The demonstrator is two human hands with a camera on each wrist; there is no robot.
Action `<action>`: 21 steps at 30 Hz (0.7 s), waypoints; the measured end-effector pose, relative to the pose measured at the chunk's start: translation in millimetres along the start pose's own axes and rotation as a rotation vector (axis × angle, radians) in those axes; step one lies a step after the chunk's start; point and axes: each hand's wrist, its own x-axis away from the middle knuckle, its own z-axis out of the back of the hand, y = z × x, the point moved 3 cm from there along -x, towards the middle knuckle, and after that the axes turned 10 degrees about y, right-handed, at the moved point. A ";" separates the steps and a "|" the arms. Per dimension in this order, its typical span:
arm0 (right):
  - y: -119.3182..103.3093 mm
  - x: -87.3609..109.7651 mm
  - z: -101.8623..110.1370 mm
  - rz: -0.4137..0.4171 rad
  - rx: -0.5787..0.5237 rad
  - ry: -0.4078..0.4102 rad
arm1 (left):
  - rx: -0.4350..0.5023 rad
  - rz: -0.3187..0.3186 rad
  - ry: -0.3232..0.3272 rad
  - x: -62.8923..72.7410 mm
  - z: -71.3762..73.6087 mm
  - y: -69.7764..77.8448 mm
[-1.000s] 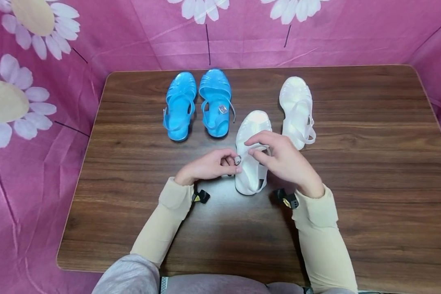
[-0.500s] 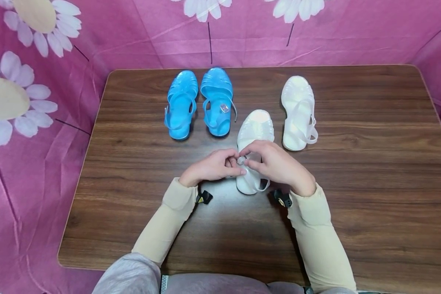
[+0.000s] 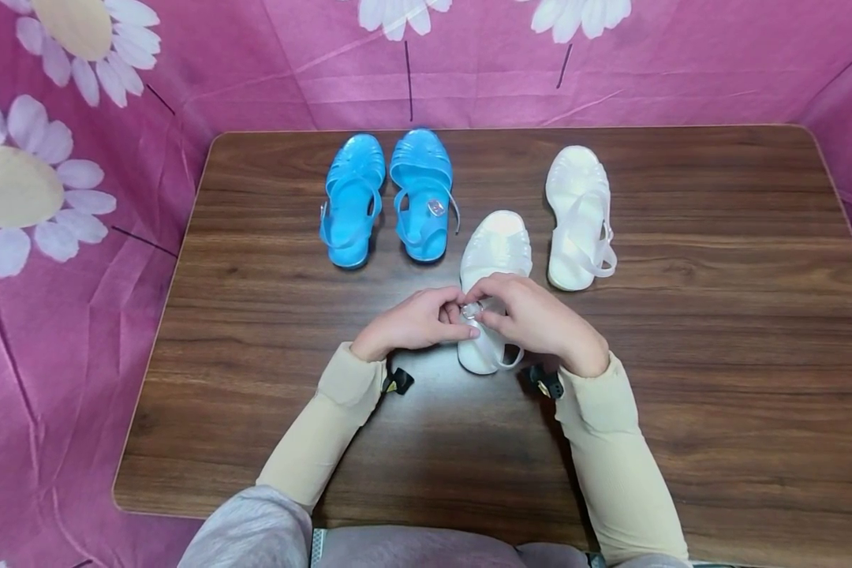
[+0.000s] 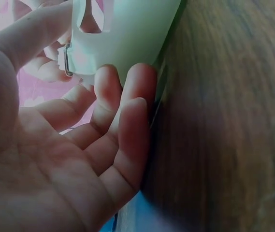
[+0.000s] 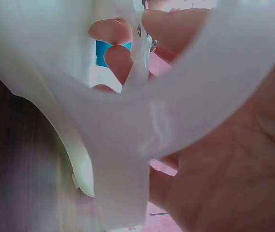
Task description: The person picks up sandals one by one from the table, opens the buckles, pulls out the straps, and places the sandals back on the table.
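Observation:
A white sandal [image 3: 498, 248] lies on the table, toe pointing away, between both hands. My left hand [image 3: 417, 320] holds its left side, with thumb and curled fingers around the ankle strap near a small metal buckle [image 3: 471, 311]. From the right, my right hand [image 3: 543, 322] reaches over the sandal and pinches the strap end at that buckle. In the left wrist view, the curled left fingers [image 4: 136, 96] rest against the sandal's side below the buckle. A pale strap [image 5: 120, 169] fills the foreground of the right wrist view, partly hiding the right hand's fingers.
The other white sandal [image 3: 575, 177] stands farther back on the right. A pair of blue sandals, left one [image 3: 351, 189] and right one [image 3: 424, 185], stands at the back left. Wood-patterned table [image 3: 717, 355] meets a pink flowered cloth [image 3: 255, 63] behind.
My right hand has moved left and slightly down from over the sandal's middle to the buckle, meeting the left hand. The left hand has shifted slightly right.

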 end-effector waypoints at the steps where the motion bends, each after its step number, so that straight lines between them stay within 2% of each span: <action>1: 0.2 -0.1 -0.1 -0.005 0.000 -0.003 | -0.002 -0.003 0.002 0.0 -0.1 0.2; 10: 3.6 -1.2 -0.7 -0.061 0.003 -0.034 | 0.002 -0.058 0.021 -0.8 -0.8 -0.5; 16: 5.5 -1.5 -1.5 -0.051 0.025 -0.030 | 0.024 -0.061 0.026 -0.6 0.1 -0.7; 21: 6.1 -0.9 -1.8 -0.026 0.062 0.005 | 0.019 -0.069 0.015 -0.3 -0.2 -0.7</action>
